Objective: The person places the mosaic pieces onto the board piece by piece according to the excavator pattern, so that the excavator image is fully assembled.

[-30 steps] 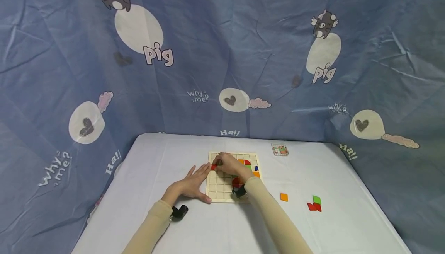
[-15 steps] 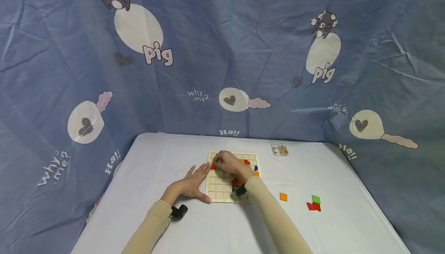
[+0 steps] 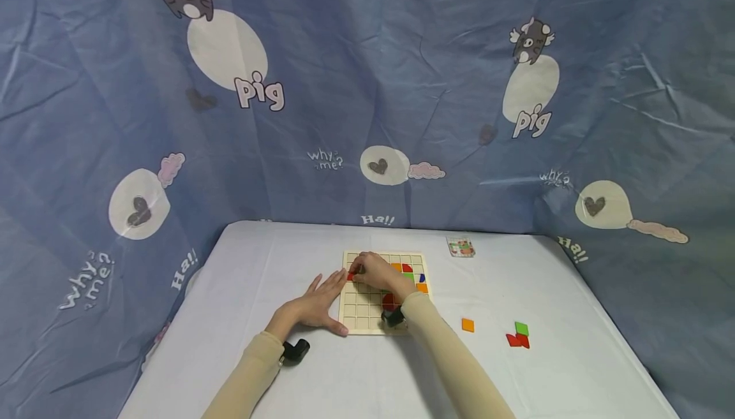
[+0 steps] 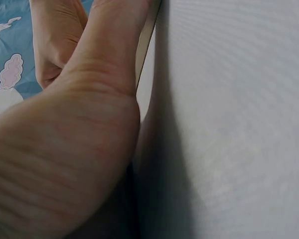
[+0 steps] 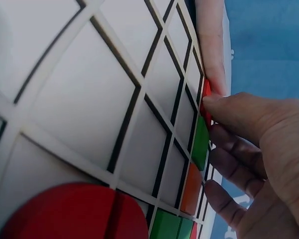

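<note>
A wooden grid board [image 3: 357, 317] with coloured tiles lies on the table. My left hand [image 3: 312, 304] rests spread at its left edge, thumb at the near corner and fingertips near the red tile. My right hand [image 3: 376, 271] reaches across the board and pinches that red tile [image 5: 206, 102] in a left-edge cell, the thumb tip upon it. In the right wrist view, a green tile [image 5: 201, 144] and an orange tile [image 5: 191, 188] follow in the same row. A larger red shape [image 5: 74, 214] sits nearer the camera. My right hand and sleeve hide part of the board.
To the right of the board lie a loose orange tile [image 3: 467, 325], a green tile [image 3: 521, 328] and red pieces [image 3: 513, 340]. A small picture card [image 3: 461, 247] lies behind them. A blue printed cloth [image 3: 321, 119] hangs around the table's back and sides.
My right fingers rose slightly off the red tile half a second ago, showing more of it, and are now back down on it. The left hand stays in place.
</note>
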`<action>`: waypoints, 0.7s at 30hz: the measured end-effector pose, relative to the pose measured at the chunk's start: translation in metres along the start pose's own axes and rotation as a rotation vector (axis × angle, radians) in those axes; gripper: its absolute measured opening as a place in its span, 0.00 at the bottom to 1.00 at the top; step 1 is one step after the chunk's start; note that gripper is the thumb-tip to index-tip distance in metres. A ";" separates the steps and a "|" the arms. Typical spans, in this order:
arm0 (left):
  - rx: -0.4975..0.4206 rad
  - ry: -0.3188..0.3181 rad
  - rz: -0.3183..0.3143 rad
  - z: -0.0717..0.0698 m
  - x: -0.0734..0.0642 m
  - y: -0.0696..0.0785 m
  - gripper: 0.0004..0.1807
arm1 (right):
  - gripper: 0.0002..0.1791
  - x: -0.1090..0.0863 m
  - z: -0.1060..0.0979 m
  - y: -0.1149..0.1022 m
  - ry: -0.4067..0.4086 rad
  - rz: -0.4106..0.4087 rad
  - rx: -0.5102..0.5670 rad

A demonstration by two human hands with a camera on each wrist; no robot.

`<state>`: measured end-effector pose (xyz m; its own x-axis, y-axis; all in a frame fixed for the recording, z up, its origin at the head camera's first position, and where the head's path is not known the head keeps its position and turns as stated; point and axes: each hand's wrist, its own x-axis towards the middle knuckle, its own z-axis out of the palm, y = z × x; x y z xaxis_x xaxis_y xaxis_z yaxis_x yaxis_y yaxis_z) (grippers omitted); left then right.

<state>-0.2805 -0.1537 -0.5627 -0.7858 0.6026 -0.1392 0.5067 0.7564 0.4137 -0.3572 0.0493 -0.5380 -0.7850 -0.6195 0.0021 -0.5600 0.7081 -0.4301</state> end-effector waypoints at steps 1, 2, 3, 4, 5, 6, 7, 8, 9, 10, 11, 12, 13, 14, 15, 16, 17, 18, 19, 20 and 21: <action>-0.002 0.002 0.000 0.000 0.000 0.000 0.72 | 0.09 0.000 0.000 0.000 0.002 -0.003 -0.002; -0.006 0.004 0.002 0.001 0.000 -0.001 0.72 | 0.09 -0.001 0.000 0.000 0.007 -0.007 -0.001; -0.005 0.002 0.000 0.001 0.000 -0.001 0.72 | 0.09 -0.001 0.000 0.001 0.016 -0.013 -0.002; -0.002 0.000 -0.002 0.001 0.000 -0.001 0.72 | 0.09 -0.002 0.000 0.001 0.029 -0.020 0.001; -0.001 0.002 -0.001 0.001 0.000 -0.001 0.72 | 0.10 -0.003 -0.001 0.002 0.043 -0.024 0.006; -0.002 0.006 -0.001 0.001 0.001 -0.001 0.72 | 0.10 -0.005 -0.002 0.002 0.057 -0.027 0.011; 0.002 0.008 -0.001 0.001 0.001 -0.001 0.72 | 0.10 -0.008 -0.004 0.003 0.071 -0.031 0.018; 0.005 0.008 -0.003 0.001 0.002 -0.001 0.73 | 0.10 -0.011 -0.007 0.005 0.083 -0.035 0.024; 0.010 0.007 -0.006 0.002 0.003 -0.001 0.73 | 0.11 -0.016 -0.010 0.006 0.094 -0.037 0.034; 0.010 0.009 -0.008 0.002 0.004 -0.001 0.73 | 0.11 -0.022 -0.013 0.007 0.099 -0.037 0.045; 0.010 0.010 -0.011 0.002 0.004 -0.001 0.73 | 0.11 -0.029 -0.016 0.008 0.102 -0.042 0.047; 0.011 0.008 -0.015 0.003 0.005 -0.001 0.73 | 0.11 -0.037 -0.020 0.010 0.106 -0.050 0.050; 0.013 0.005 -0.019 0.003 0.005 0.000 0.73 | 0.11 -0.046 -0.023 0.011 0.111 -0.056 0.057; 0.012 0.005 -0.021 0.003 0.005 0.000 0.73 | 0.11 -0.055 -0.026 0.014 0.115 -0.058 0.062; 0.010 0.006 -0.024 0.003 0.005 0.000 0.73 | 0.11 -0.066 -0.029 0.016 0.121 -0.053 0.071; 0.008 0.007 -0.027 0.004 0.005 0.000 0.73 | 0.10 -0.078 -0.032 0.019 0.127 -0.051 0.079; 0.011 0.006 -0.031 0.004 0.005 0.000 0.73 | 0.10 -0.089 -0.034 0.022 0.139 -0.050 0.086; 0.010 0.009 -0.033 0.004 0.004 0.000 0.73 | 0.09 -0.101 -0.037 0.026 0.146 -0.039 0.098; 0.011 0.013 -0.033 0.004 0.004 -0.001 0.73 | 0.08 -0.113 -0.039 0.030 0.151 -0.023 0.108; 0.010 0.015 -0.033 0.005 0.004 -0.001 0.73 | 0.07 -0.125 -0.042 0.035 0.157 -0.004 0.119; 0.009 0.017 -0.033 0.005 0.004 -0.001 0.73 | 0.06 -0.138 -0.044 0.040 0.164 0.018 0.132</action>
<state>-0.2830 -0.1510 -0.5681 -0.8080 0.5730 -0.1373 0.4837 0.7781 0.4008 -0.2832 0.1779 -0.5155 -0.8331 -0.5362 0.1357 -0.5145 0.6612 -0.5460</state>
